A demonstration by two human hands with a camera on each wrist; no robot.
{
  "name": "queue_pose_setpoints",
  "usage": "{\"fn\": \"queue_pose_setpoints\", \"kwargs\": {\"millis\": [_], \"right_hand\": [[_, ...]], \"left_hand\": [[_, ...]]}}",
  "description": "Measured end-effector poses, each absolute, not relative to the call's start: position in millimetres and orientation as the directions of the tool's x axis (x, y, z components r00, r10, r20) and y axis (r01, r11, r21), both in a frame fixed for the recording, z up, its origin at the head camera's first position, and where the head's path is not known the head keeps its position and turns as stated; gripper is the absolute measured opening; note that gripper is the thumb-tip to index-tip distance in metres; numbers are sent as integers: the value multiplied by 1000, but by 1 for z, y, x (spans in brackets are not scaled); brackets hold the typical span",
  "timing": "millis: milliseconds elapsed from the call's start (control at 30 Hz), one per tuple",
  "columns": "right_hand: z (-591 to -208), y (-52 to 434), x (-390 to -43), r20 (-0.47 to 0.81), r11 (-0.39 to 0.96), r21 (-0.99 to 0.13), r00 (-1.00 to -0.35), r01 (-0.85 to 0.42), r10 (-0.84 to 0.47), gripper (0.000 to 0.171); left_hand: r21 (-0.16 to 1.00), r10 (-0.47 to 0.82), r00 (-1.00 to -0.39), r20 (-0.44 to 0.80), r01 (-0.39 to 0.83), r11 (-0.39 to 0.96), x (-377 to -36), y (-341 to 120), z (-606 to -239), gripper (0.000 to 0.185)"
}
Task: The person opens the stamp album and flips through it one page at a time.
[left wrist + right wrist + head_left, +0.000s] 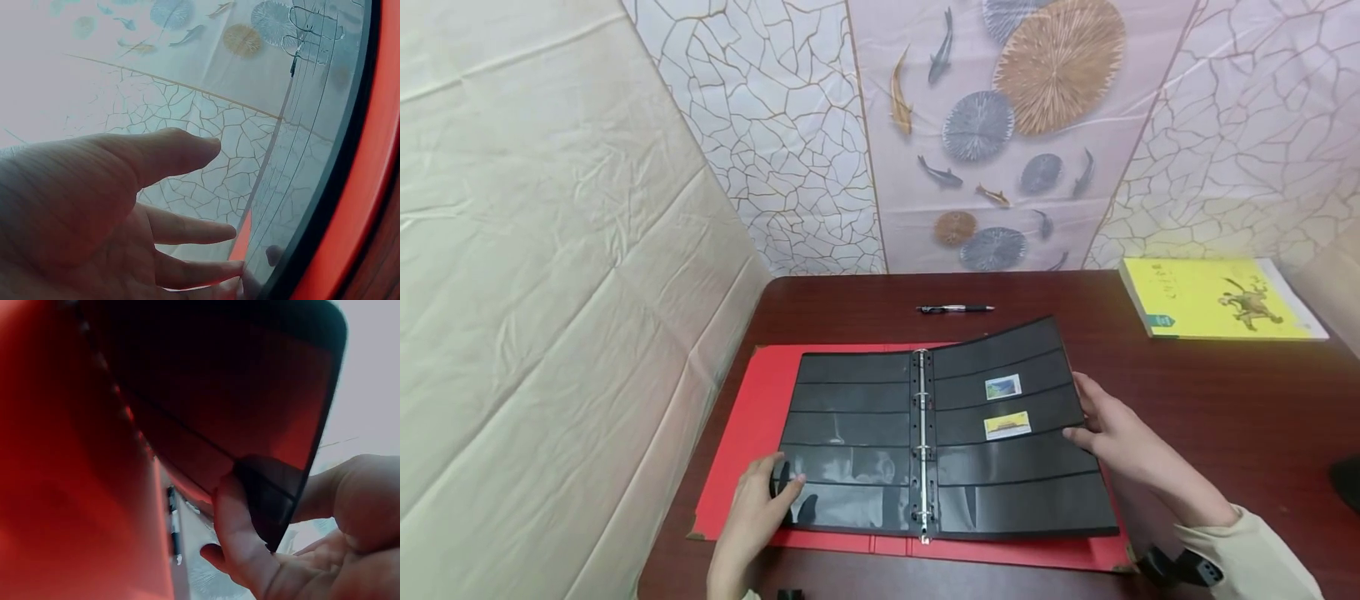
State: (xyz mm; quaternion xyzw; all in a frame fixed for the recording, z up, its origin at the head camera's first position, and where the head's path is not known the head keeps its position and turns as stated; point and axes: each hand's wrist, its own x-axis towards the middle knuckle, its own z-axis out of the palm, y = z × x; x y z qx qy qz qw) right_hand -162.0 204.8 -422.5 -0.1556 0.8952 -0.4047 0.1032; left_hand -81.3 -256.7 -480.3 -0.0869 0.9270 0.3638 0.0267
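A red ring binder (pixel 737 433) lies open on the dark wooden table (pixel 1225 417). Its black pocket pages hang on metal rings (pixel 922 442). The right page (pixel 1015 483) carries two stamps (pixel 1003 387) and bows upward at its far corner. My right hand (pixel 1086 412) pinches that page's right edge; the right wrist view shows the thumb of the hand (pixel 250 537) under the lifted page (pixel 237 394). My left hand (pixel 786 487) rests straight fingertips on the lower corner of the left page (pixel 850 417). In the left wrist view, the hand (pixel 187 206) lies by the glossy page (pixel 312 156).
A black pen (pixel 955 308) lies beyond the binder. A yellow book (pixel 1217 297) sits at the far right of the table. A dark object (pixel 1347 482) shows at the right edge. Fabric walls close in on the left and behind.
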Motion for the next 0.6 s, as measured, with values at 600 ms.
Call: {"fn": "queue_pose_setpoints", "kwargs": {"millis": [600], "right_hand": [[-389,193,-149,13,489,-844,-921,-219,-389,83]], "left_hand": [[669,-153,-983,-100,-180,721,-84,-243,-470,55]]}}
